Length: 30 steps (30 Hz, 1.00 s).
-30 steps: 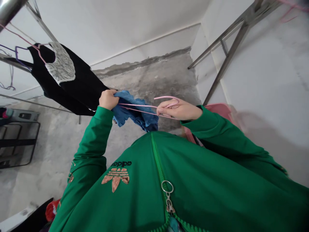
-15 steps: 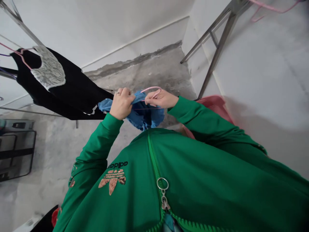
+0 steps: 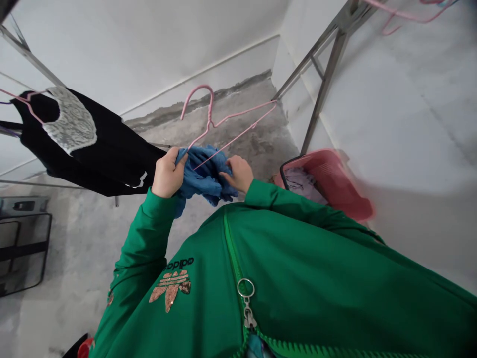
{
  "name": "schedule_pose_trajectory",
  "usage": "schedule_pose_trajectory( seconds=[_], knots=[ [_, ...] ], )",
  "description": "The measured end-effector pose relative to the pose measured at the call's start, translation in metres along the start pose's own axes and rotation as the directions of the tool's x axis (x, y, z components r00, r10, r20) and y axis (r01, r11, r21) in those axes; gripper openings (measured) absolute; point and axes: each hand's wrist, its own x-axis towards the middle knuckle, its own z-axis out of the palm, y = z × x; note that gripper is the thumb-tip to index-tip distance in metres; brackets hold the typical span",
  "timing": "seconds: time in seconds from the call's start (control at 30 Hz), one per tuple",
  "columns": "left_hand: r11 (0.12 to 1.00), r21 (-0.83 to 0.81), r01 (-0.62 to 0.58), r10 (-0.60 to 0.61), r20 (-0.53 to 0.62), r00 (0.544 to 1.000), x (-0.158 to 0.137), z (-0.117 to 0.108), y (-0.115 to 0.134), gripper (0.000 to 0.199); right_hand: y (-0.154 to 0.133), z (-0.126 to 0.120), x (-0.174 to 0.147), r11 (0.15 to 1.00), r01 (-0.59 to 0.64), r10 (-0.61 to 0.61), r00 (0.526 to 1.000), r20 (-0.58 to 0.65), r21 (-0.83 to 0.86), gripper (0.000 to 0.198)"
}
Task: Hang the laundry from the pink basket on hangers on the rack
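A pink wire hanger (image 3: 210, 112) stands hook up in front of me, with its left arm inside a crumpled blue garment (image 3: 203, 185). Its right arm sticks out bare. My left hand (image 3: 168, 174) is closed around the garment's left part, over the end of the hanger. On the garment's other side, my right hand (image 3: 238, 173) grips the cloth between thumb and fingers. Which part of the garment each hand holds, I cannot tell.
At left, a black garment with a grey lace collar (image 3: 72, 122) hangs from a metal rack (image 3: 35, 59). A red basket (image 3: 341, 181) with pale cloth inside stands at right. Another pink hanger (image 3: 406, 15) hangs upper right, by a metal frame (image 3: 324, 94).
My right hand has let go of the hanger by its hook and moved down to the blue cloth. The hanger now shows more fully, its right arm out.
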Motion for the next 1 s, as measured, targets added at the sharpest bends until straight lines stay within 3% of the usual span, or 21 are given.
schedule_pose_trajectory(
  seconds=[0.1, 0.2, 0.3, 0.47, 0.57, 0.7, 0.8, 0.9, 1.0],
  knots=[
    [0.999, -0.033, -0.008, 0.008, 0.002, 1.000, -0.010, -0.008, 0.011, 0.017, 0.011, 0.038, 0.009, 0.993, -0.117, 0.119, 0.986, 0.116, -0.025, 0.046],
    [0.999, -0.033, -0.024, 0.024, 0.006, 1.000, -0.020, -0.016, 0.016, 0.019, 0.024, 0.050, 0.026, 0.970, -0.222, 0.206, 0.965, 0.161, 0.094, 0.036],
    [1.000, -0.017, -0.016, 0.015, -0.017, 1.000, -0.028, -0.026, 0.003, 0.020, 0.048, 0.034, 0.042, 0.929, -0.329, 0.308, 0.941, 0.140, 0.169, 0.024],
    [0.996, 0.032, 0.084, -0.082, -0.055, 0.995, -0.043, -0.040, -0.040, 0.019, 0.099, -0.019, 0.061, 0.848, -0.471, 0.489, 0.872, -0.016, 0.243, 0.021],
    [0.989, 0.030, 0.143, -0.139, -0.096, 0.986, -0.049, -0.041, -0.054, 0.018, 0.109, -0.039, 0.065, 0.814, -0.491, 0.523, 0.852, -0.023, 0.311, 0.021],
    [0.989, -0.005, 0.145, -0.145, -0.120, 0.982, -0.047, -0.039, -0.050, 0.017, 0.086, -0.038, 0.053, 0.842, -0.407, 0.430, 0.903, 0.017, 0.355, 0.019],
    [0.991, -0.023, 0.134, -0.136, -0.117, 0.984, -0.043, -0.037, -0.040, 0.016, 0.048, -0.018, 0.027, 0.873, -0.298, 0.241, 0.952, 0.190, 0.385, 0.017],
    [0.993, -0.029, 0.118, -0.120, -0.082, 0.989, -0.041, -0.033, -0.031, 0.016, 0.006, 0.014, 0.002, 0.879, -0.213, 0.008, 0.901, 0.434, 0.427, 0.017],
    [0.996, -0.018, 0.093, -0.094, -0.047, 0.995, -0.044, -0.031, -0.021, 0.018, -0.020, 0.045, -0.004, 0.944, -0.163, -0.031, 0.822, 0.568, 0.288, 0.022]
  ],
)
